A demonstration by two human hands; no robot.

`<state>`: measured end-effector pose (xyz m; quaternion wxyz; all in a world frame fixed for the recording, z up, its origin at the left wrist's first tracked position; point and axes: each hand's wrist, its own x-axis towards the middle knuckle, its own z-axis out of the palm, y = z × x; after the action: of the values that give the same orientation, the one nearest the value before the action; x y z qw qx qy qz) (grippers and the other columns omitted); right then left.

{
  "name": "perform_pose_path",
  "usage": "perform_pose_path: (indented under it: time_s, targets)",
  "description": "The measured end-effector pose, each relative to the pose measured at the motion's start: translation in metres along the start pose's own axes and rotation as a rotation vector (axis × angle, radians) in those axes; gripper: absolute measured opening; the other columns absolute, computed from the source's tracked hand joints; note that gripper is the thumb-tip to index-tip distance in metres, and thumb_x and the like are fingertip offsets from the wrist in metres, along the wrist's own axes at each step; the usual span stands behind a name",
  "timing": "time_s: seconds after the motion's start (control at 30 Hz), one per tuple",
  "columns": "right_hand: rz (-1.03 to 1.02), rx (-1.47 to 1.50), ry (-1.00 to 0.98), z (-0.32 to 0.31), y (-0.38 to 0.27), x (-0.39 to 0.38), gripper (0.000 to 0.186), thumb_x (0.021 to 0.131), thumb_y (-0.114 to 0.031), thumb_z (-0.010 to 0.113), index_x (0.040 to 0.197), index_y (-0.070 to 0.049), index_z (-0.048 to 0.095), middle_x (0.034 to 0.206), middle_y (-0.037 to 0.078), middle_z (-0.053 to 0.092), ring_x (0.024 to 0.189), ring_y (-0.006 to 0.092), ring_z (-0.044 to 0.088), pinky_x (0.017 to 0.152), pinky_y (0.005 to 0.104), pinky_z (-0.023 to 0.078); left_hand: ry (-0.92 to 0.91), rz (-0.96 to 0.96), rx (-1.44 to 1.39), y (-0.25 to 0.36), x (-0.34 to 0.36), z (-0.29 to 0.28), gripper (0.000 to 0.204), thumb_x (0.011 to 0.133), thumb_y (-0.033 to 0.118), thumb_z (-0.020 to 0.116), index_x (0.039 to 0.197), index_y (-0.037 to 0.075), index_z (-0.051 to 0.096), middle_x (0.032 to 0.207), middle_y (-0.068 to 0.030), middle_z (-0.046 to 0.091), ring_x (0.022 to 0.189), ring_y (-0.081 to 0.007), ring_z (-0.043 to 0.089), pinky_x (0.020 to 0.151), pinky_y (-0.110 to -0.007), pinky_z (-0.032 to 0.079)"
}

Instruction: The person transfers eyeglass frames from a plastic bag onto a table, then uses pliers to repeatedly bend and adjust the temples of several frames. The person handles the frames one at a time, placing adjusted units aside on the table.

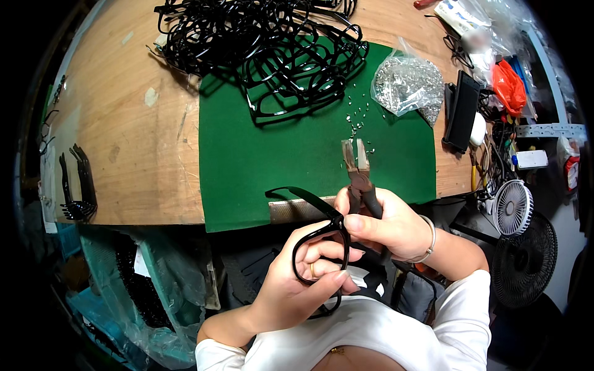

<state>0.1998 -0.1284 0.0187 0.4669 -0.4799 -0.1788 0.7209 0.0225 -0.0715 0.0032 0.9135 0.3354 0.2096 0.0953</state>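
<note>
My left hand (286, 281) holds a black eyeglass frame (314, 201) just in front of the table edge, its fingers wrapped round one rim. One temple arm of the frame sticks out to the left over the green mat; the far rim is partly hidden low against my shirt. My right hand (399, 230) is closed around a pair of pliers (359, 178), whose jaws point away from me and stand slightly apart over the mat. The right thumb presses at the frame's hinge corner. Whether a small part sits there, I cannot tell.
Black eyeglass frames (272, 59) lie heaped at the far side of the green mat (247, 167). Small metal bits (354, 122) are scattered beside an open plastic bag (405, 80) full of them. Loose black temple arms (79, 185) lie at left; a phone (463, 111) and fan (513, 207) at right.
</note>
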Motion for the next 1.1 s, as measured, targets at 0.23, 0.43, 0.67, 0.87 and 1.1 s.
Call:
perform_pose_path:
  time_s: [0.23, 0.43, 0.67, 0.87, 1.1]
  targets:
    - [0.034, -0.81, -0.054, -0.016, -0.013, -0.029, 0.029, 0.086, -0.027, 0.051, 0.092, 0.002, 0.051, 0.076, 0.017, 0.057, 0.072, 0.0256, 0.058, 0.065, 0.0321, 0.045, -0.007, -0.085, -0.014, 0.007, -0.012, -0.008, 0.045, 0.081, -0.008, 0.047, 0.123, -0.003, 0.03, 0.104, -0.0143, 0.053, 0.079, -0.0136, 0.059, 0.07, -0.023, 0.047]
    - [0.05, -0.97, -0.244, -0.011, -0.02, -0.021, 0.039, 0.085, -0.032, 0.049, 0.099, 0.005, 0.049, 0.077, 0.02, 0.056, 0.073, 0.0335, 0.057, 0.064, 0.0377, 0.045, -0.023, -0.09, 0.002, 0.004, -0.014, -0.012, 0.042, 0.082, -0.006, 0.048, 0.121, -0.003, 0.033, 0.104, -0.0135, 0.053, 0.079, -0.013, 0.059, 0.07, -0.023, 0.047]
    - [0.063, -1.197, -0.224, -0.002, -0.027, -0.01, 0.034, 0.082, -0.029, 0.054, 0.079, 0.005, 0.053, 0.06, 0.021, 0.054, 0.061, 0.0374, 0.056, 0.057, 0.0403, 0.045, -0.017, -0.179, 0.064, 0.008, -0.016, -0.011, 0.04, 0.081, -0.006, 0.048, 0.119, -0.003, 0.035, 0.103, -0.0135, 0.053, 0.077, -0.0141, 0.059, 0.066, -0.023, 0.046]
    - [0.038, -1.259, -0.127, -0.004, -0.022, -0.019, 0.036, 0.081, -0.031, 0.055, 0.075, 0.004, 0.054, 0.056, 0.02, 0.055, 0.058, 0.0361, 0.057, 0.056, 0.0401, 0.046, -0.015, -0.1, -0.036, 0.001, -0.012, -0.007, 0.043, 0.081, -0.006, 0.048, 0.122, -0.001, 0.034, 0.106, -0.0157, 0.051, 0.076, -0.0161, 0.059, 0.067, -0.025, 0.047]
    - [-0.1, -1.053, -0.071, -0.041, -0.027, -0.016, 0.035, 0.082, -0.031, 0.053, 0.094, 0.002, 0.054, 0.083, 0.021, 0.058, 0.077, 0.0337, 0.058, 0.067, 0.0372, 0.044, 0.056, -0.137, -0.047, 0.014, -0.011, -0.001, 0.044, 0.08, -0.007, 0.049, 0.122, -0.001, 0.035, 0.102, -0.017, 0.053, 0.071, -0.0187, 0.06, 0.065, -0.029, 0.049]
